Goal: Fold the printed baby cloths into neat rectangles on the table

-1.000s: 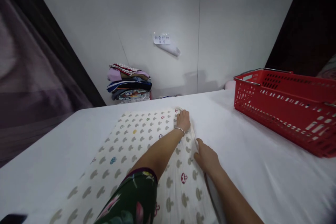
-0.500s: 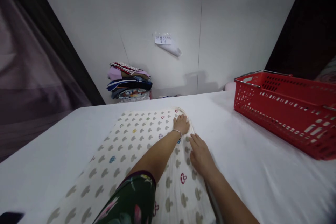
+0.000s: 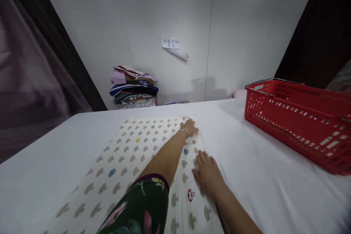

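A cream cloth [image 3: 131,153] printed with grey mushroom shapes and a few coloured ones lies spread over the white table, its right part folded over in a long strip. My left hand [image 3: 189,128], with a bracelet at the wrist, rests on the cloth's far right corner with fingers spread. Nearer to me, my right hand [image 3: 207,173] lies flat along the right edge, fingers stretched out on the fabric. Neither hand grips anything that I can see. My left forearm and its floral green sleeve cover part of the cloth.
A red plastic basket [image 3: 290,117] with metal handles stands on the table [image 3: 233,139] at the right. Behind the far edge is a stack of folded fabrics [image 3: 134,87]. A paper label [image 3: 170,42] hangs on the pale wall. A mauve curtain [image 3: 33,80] hangs at left.
The cloth's far right corner, rounded before, now lies flatter and squarer under my left hand. My right hand has moved slightly nearer to me, with its fingers more spread.
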Demonstrator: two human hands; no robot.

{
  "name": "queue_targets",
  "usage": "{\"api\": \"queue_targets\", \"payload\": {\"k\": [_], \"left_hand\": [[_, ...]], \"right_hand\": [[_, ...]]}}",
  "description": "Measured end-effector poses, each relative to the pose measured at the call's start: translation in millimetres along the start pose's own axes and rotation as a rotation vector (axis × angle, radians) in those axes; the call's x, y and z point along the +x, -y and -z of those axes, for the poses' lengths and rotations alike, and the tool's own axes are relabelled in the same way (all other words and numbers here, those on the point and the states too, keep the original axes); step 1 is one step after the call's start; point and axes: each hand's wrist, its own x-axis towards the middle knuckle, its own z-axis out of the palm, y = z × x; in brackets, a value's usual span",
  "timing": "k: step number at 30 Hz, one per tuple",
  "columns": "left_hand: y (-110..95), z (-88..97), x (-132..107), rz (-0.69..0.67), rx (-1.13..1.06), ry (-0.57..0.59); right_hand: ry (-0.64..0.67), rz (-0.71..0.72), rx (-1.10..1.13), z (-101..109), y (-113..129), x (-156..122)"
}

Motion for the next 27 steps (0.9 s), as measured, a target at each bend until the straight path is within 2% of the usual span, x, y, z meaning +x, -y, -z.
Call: {"api": "queue_targets", "payload": {"k": [3, 6, 9, 12, 15, 18, 23, 25, 27], "left_hand": [[1.4, 4.1, 1.5, -0.006, -0.011, 0.023], [1.2, 6.9, -12.3, -0.016, -0.023, 0.002], [2.4, 4.1, -45.3, -0.04, -0.024, -0.028], [12.5, -1.6, -92.7, -0.083, -0.016, -0.036], [37.5, -4.9, -146.7, -0.108, 0.002, -0.089], [74.7, -5.9, -203.7, -0.038, 0.021, -0.132], [142.4, -17.4, -301.7, 0.31, 0.102, -0.175], [163.5, -26.5, -335.8, 0.454, 0.118, -0.184], [178.1, -35.3, -361.2, 0.531, 0.104, -0.188]], "right_hand": [[0.014, -0.006, -0.013, -0.1, -0.1, 0.6], [0.033, 0.001, -0.033, 1.0, -0.3, 0.5], [0.035, 0.003, -0.053, 2.7, 0.2, 0.0], [0.025, 0.007, -0.054, 3.9, 0.8, -0.6], [0.031, 0.018, -0.049, 4.5, 0.8, -0.7], [0.031, 0.026, -0.062, 4.5, -0.7, -0.7], [0.037, 0.038, -0.102, 0.7, -6.2, -0.2], [0.035, 0.048, -0.115, -2.6, -8.5, -0.2], [0.025, 0.053, -0.139, -5.9, -10.4, -0.6]]}}
